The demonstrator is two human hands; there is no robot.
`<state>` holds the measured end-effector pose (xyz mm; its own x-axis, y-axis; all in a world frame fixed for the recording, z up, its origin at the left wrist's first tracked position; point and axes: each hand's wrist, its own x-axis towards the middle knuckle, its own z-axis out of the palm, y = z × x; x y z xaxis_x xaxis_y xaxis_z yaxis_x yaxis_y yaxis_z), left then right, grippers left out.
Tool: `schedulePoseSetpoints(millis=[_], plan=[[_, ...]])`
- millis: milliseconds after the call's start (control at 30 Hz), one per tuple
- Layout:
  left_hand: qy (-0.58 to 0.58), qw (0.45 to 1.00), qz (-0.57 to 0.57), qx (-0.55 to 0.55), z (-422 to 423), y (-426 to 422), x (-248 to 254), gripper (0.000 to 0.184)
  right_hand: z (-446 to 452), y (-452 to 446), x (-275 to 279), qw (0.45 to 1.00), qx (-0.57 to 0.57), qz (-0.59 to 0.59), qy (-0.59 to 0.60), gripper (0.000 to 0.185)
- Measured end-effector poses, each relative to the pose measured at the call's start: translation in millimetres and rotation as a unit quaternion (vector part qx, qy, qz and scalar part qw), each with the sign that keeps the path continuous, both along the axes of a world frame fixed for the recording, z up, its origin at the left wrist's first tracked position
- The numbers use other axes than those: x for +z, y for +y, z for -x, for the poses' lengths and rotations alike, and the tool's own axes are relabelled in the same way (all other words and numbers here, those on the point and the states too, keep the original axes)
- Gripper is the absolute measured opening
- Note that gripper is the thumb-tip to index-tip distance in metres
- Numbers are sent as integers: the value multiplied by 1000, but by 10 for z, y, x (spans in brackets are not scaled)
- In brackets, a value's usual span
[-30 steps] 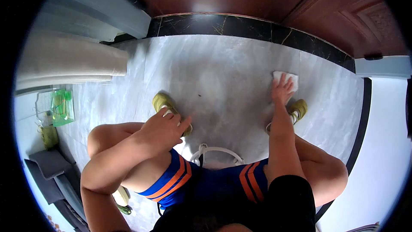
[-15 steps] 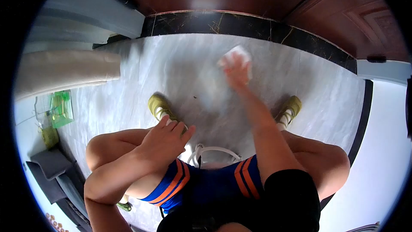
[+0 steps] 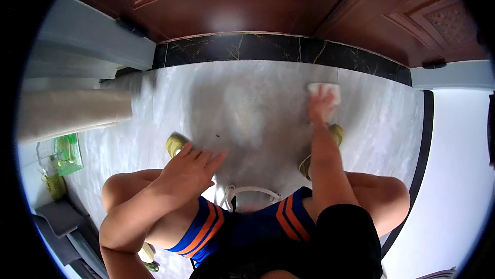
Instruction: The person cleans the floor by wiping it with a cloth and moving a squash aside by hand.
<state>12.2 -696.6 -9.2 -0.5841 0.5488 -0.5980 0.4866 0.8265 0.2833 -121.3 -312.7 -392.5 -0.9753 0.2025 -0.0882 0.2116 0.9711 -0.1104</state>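
Observation:
My right hand point(image 3: 322, 105) lies flat with its fingers spread on a white cloth point(image 3: 330, 93), pressing it against the grey marbled floor point(image 3: 247, 103) at the right, beyond my right shoe point(image 3: 336, 133). The hand is slightly blurred. My left hand point(image 3: 190, 169) hangs palm down over my left knee area, fingers apart and nothing in them, just in front of my left shoe point(image 3: 175, 145). A small dark speck point(image 3: 217, 136) is on the floor between my feet.
Red-brown doors point(image 3: 232, 5) stand ahead behind a black marbled threshold point(image 3: 206, 49). A beige curtain point(image 3: 77, 114) hangs at the left, near a green plastic item point(image 3: 67, 154). Below me is a white curved frame point(image 3: 252, 190). A white wall point(image 3: 459, 155) runs along the right.
From the right, my right hand swept the cloth left to the middle, then back right. My left hand has stayed over my left leg. The view has tilted up towards the doors.

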Motion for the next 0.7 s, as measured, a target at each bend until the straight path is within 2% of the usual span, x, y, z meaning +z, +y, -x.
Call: schedulePoseSetpoints(millis=[67,133,267,400,433,500,600,667,700], plan=[[18,1000,6,-9,-91,-74,-118,72,135,434,-34,992,-126,-12,-27,61],[25,999,18,-24,-188,-123,-232,75,294,587,-62,981,-194,10,-17,61],[-43,998,39,-1,-230,-63,-198,72,635,467,-84,952,-302,53,-18,59],[-62,997,33,-6,-246,-72,-141,71,1147,137,-188,980,-197,38,14,59],[-56,998,28,-5,-235,-73,-120,71,1309,-4,-244,992,-124,21,4,59],[-5,1000,-10,-17,-208,-100,-105,70,1453,-601,-349,997,8,10,75,57],[-31,999,-1,12,-142,-133,-120,69,1399,-1733,-635,938,242,27,247,55],[-26,999,-5,17,-68,-146,-113,69,1061,-2626,-632,928,337,40,155,56],[-27,999,-4,18,-68,-164,-125,69,876,-2875,-34,904,408,125,-29,56]])
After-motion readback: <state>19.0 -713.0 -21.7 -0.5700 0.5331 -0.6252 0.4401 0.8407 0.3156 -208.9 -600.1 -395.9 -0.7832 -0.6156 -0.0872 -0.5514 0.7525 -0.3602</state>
